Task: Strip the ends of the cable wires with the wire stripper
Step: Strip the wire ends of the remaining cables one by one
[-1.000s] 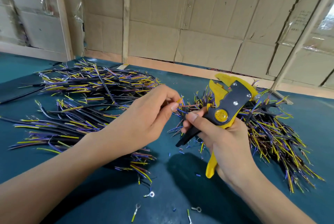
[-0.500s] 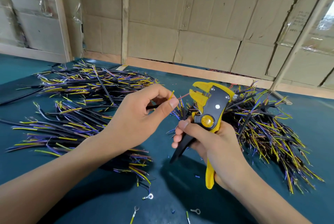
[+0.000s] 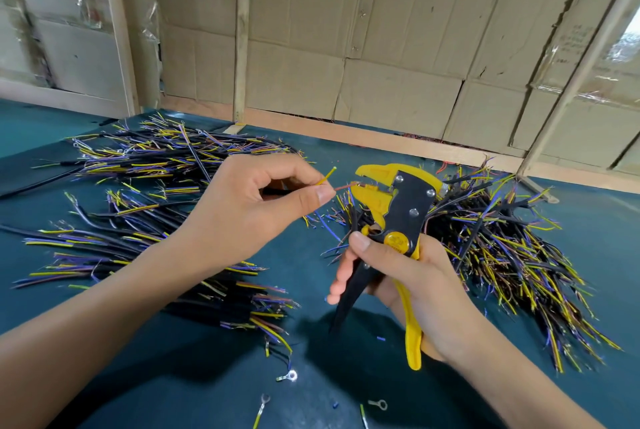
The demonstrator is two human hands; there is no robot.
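My left hand (image 3: 256, 210) pinches a black cable (image 3: 277, 191) between thumb and fingers. From the pinch a yellow wire sticks up and a thin red wire (image 3: 344, 186) runs right into the jaws of the wire stripper (image 3: 398, 217). The stripper is yellow and black, held upright by my right hand (image 3: 412, 283), whose fingers curl round its two handles, which are spread apart. The red wire's tip sits between the yellow jaws.
A big heap of black cables with yellow, purple and blue wires (image 3: 145, 206) lies to the left on the teal table (image 3: 207, 376). A second heap (image 3: 502, 248) lies right, behind the stripper. Ring terminals (image 3: 289, 376) and insulation bits are scattered near me. Cardboard walls close the back.
The stripper has tilted and moved left toward my left hand, and the red wire's end now lies in its jaws. My left hand has lifted the cable slightly.
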